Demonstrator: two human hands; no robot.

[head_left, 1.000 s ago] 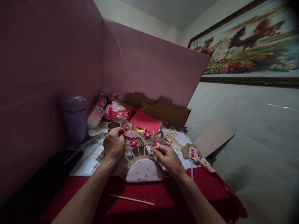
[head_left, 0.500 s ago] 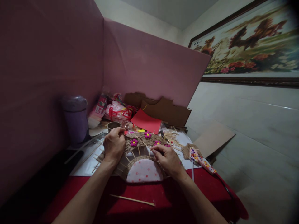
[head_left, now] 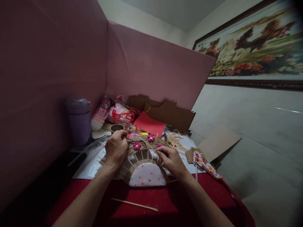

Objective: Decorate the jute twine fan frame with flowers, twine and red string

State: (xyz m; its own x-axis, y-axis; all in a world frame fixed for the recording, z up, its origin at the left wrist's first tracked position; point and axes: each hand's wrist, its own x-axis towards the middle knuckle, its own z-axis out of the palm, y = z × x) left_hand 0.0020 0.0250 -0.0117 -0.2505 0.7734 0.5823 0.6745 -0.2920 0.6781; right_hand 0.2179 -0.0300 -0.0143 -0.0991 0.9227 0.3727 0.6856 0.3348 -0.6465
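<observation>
A fan-shaped woven piece (head_left: 132,151) of tan cord over thin wooden ribs lies across the near part of the table. Purple felt flowers (head_left: 136,145) with yellow centres sit on its outer band, and a white half-round pad with pink dots (head_left: 148,175) fills its inner curve. My left hand (head_left: 116,146) is closed at the band's left end; what its fingertips pinch is hidden. Over the band on the right, my right hand (head_left: 172,160) pinches a thin tan strand (head_left: 148,144) that slants up toward the left. A loose wooden stick (head_left: 134,205) lies in front on the red cloth.
A flower-patterned glue gun (head_left: 205,165) rests at the right, its cord trailing off the edge. Behind the woven piece are a small round cup (head_left: 117,127), red paper (head_left: 150,123) and torn cardboard (head_left: 168,113). A purple tumbler (head_left: 80,124) stands at the left.
My right hand has shifted slightly right over the band, covering more of the flowers there. The strand shows a little longer. My left hand stays at the band, and the whole view has moved slightly.
</observation>
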